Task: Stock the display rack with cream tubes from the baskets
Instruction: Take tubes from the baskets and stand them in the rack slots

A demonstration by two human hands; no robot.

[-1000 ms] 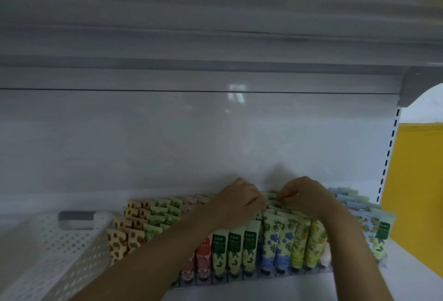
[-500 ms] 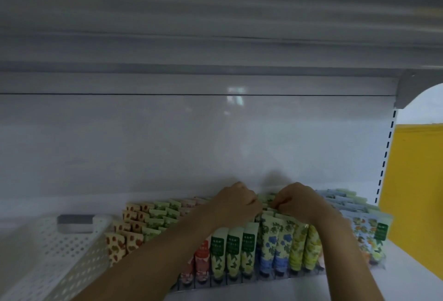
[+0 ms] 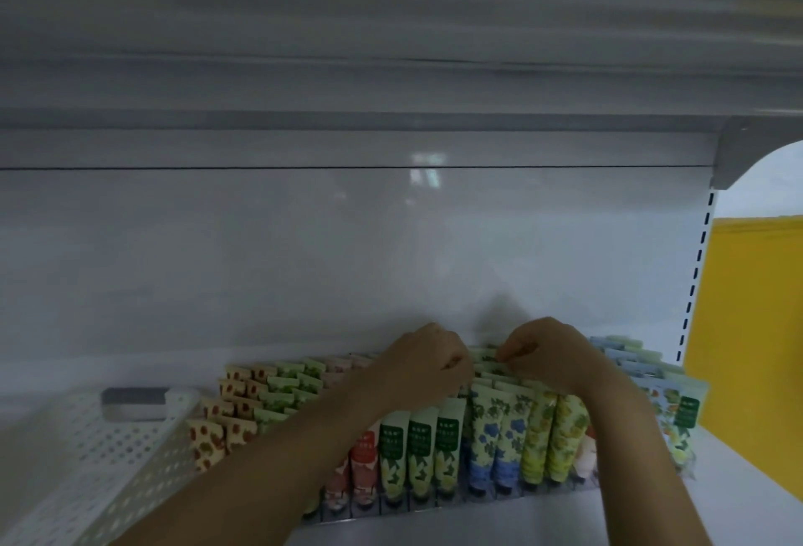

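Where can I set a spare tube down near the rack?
Free: white shelf between the clear plastic rack and yellow panel; also the strip before it. Crowded: patterned cream tubes pack the rack, left hand and right hand among back rows; white perforated basket at its left.

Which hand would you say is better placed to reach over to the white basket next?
Left, probably: the left hand is nearer the white basket, which sits left of the display rack; the right hand lies farther right, beyond the left one.
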